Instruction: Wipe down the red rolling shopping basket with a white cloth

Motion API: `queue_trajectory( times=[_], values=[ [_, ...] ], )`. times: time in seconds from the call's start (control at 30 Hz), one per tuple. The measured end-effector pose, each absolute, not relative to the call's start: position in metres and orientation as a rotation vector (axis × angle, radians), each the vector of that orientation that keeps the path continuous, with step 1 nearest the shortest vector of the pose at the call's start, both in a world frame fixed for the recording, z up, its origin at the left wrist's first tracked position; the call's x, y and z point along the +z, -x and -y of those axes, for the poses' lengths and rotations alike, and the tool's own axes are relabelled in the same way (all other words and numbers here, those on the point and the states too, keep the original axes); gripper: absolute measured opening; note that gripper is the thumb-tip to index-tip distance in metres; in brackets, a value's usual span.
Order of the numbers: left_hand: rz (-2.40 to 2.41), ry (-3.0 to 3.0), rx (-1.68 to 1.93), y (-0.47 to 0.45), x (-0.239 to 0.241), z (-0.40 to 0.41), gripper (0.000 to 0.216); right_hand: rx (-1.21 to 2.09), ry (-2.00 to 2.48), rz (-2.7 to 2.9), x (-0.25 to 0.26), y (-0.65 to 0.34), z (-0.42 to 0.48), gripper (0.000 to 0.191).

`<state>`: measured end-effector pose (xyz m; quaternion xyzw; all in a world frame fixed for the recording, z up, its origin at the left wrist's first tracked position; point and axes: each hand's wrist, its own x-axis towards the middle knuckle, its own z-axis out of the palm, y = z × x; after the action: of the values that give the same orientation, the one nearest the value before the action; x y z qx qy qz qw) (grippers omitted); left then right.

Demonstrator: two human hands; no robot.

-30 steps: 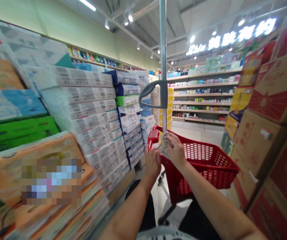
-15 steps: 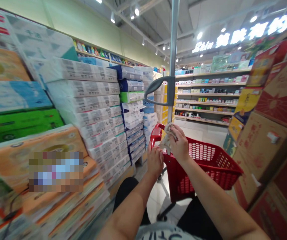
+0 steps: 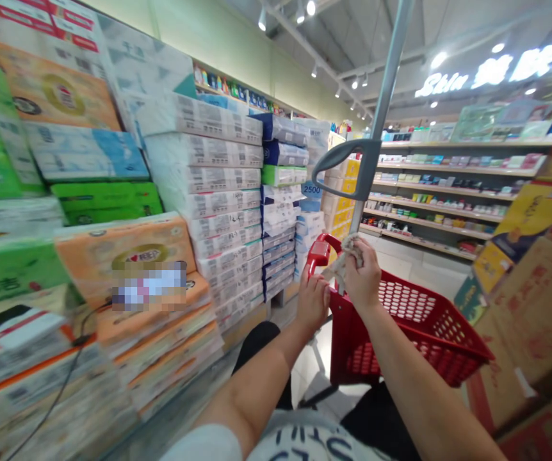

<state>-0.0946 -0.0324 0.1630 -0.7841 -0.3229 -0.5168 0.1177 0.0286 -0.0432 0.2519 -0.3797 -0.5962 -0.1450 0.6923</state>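
Observation:
A red plastic shopping cart [image 3: 353, 346] with a perforated basket stands right in front of me. My left hand [image 3: 313, 299] has its fingers curled over the near end of the cart's red handle [image 3: 317, 254]. Between the fingers of my right hand [image 3: 365, 278] is a crumpled beige cloth [image 3: 336, 270], bunched up beside the handle. Part of the cloth hangs down toward the left hand. A metal pole [image 3: 391, 77] with a grey loop grip [image 3: 369, 169] rises from the cart behind the cloth.
Stacks of packaged tissue [image 3: 225, 153] line the left side, with orange packs [image 3: 127, 256] nearer to me. A dark cable [image 3: 64, 384] hangs over the near packs. Cardboard cartons [image 3: 535, 320] are piled at the right. Product shelves [image 3: 439, 182] stand across the tiled floor.
My view has turned to the left, so the cart and stacks sit further right in the picture. Both hands stay at the handle, the cloth still in the right one.

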Motion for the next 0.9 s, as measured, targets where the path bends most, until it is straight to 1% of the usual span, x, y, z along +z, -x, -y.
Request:
queue_trajectory(
  times=[0.07, 0.13, 0.33, 0.57, 0.63, 0.77, 0.83, 0.9],
  values=[
    [0.937, 2.283, -1.515, 0.095, 0.163, 0.033, 0.016, -0.314, 0.864, 1.328, 0.241, -0.028, 0.043, 0.029],
    [0.945, 2.269, -1.527, 0.094, 0.162, 0.032, 0.017, -0.314, 0.867, 1.342, 0.241, -0.028, 0.044, 0.029],
    [0.957, 2.230, -1.558, 0.093, 0.162, 0.033, 0.017, -0.344, 0.826, 1.336, 0.282, -0.025, 0.047, 0.029],
    [0.939, 2.262, -1.529, 0.094, 0.160, 0.033, 0.018, -0.353, 0.874, 1.400, 0.243, -0.025, 0.053, 0.030],
    [0.936, 2.258, -1.532, 0.094, 0.161, 0.032, 0.019, -0.364, 0.868, 1.430, 0.252, -0.028, 0.051, 0.028],
    [0.943, 2.229, -1.571, 0.094, 0.163, 0.032, 0.017, -0.367, 0.829, 1.405, 0.287, -0.030, 0.045, 0.029],
    [0.953, 2.236, -1.565, 0.095, 0.163, 0.034, 0.016, -0.358, 0.809, 1.378, 0.289, -0.027, 0.044, 0.030],
    [0.941, 2.262, -1.535, 0.096, 0.163, 0.036, 0.017, -0.354, 0.805, 1.359, 0.276, -0.024, 0.045, 0.031]
  ],
)
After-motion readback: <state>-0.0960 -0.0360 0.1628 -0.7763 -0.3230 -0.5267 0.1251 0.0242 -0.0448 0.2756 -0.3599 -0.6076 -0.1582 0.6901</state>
